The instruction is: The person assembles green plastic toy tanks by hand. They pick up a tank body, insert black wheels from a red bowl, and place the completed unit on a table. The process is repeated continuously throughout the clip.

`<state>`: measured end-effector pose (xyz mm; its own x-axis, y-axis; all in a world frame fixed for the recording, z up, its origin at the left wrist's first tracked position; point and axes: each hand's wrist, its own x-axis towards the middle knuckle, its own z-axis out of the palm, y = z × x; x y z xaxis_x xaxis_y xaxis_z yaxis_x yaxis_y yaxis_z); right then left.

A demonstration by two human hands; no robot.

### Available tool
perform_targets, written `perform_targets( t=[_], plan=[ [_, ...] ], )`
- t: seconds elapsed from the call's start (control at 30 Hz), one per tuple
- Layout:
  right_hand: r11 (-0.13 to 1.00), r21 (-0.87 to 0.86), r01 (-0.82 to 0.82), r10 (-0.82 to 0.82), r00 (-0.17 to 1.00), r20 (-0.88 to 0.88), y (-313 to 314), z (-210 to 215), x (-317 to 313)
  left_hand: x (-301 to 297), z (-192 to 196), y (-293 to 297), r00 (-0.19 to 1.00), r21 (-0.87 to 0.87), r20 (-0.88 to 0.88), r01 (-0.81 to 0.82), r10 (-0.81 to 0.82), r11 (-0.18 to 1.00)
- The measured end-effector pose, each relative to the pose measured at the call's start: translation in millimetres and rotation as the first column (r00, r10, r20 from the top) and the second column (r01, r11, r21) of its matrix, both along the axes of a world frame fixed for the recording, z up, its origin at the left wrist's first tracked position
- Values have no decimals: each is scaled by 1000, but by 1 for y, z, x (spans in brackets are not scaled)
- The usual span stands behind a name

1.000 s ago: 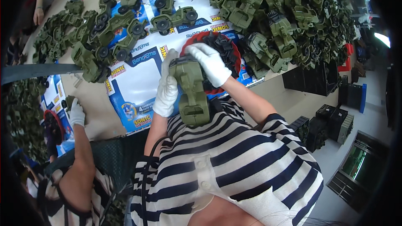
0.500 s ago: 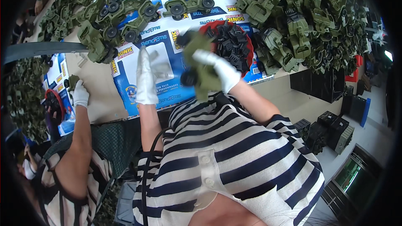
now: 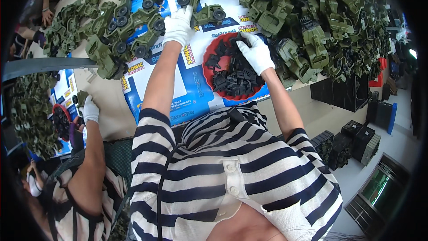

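My left hand (image 3: 179, 27), in a white glove, reaches to the far side of the sheet. Its fingers and thumb close around the left end of an olive-green toy jeep (image 3: 208, 14), hiding one of its wheels. My right hand (image 3: 256, 54), also gloved, dips over the far right rim of a red scalloped bowl (image 3: 206, 69). Thumb and fingers pinch among small black plastic parts (image 3: 236, 80); which piece they grip is partly hidden. More green toy jeeps with black wheels stand in a row left of my left hand, among them a jeep (image 3: 145, 44).
A large heap of green jeep bodies (image 3: 321, 31) rises on the right. The bowl rests on a blue and white printed sheet (image 3: 165, 82). A grey bar (image 3: 49, 64) crosses at left; beyond it a co-worker's gloved hand (image 3: 90, 109) holds a green piece. Black crates (image 3: 356, 138) stand lower right.
The green jeep held blurred in my right hand is gone from it; that hand is now at the bowl. My left hand moved far forward onto a jeep. The bowl sits nearer and further left.
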<state>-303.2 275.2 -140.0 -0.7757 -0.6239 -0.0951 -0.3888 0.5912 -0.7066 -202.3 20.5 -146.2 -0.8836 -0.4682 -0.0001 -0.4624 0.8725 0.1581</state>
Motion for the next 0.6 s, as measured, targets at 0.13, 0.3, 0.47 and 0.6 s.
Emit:
perform_targets(
  t=[0.13,0.3,0.47,0.6],
  plan=[
    [998,-12,55,-55,998,0,20,-20,-13,21,3,25,983,-29,-161,-94,88,995],
    [998,55,-16,24,986,-162,7,-18,-10,124,-3,69,946,-164,-263,-236,188,958],
    [865,483,-136,339,868,-363,-35,-6,-2,222,-37,92,969,-166,-172,-205,176,965],
    [736,638,-225,557,737,-383,-55,-20,17,232,7,119,978,227,38,-210,207,951]
  ],
)
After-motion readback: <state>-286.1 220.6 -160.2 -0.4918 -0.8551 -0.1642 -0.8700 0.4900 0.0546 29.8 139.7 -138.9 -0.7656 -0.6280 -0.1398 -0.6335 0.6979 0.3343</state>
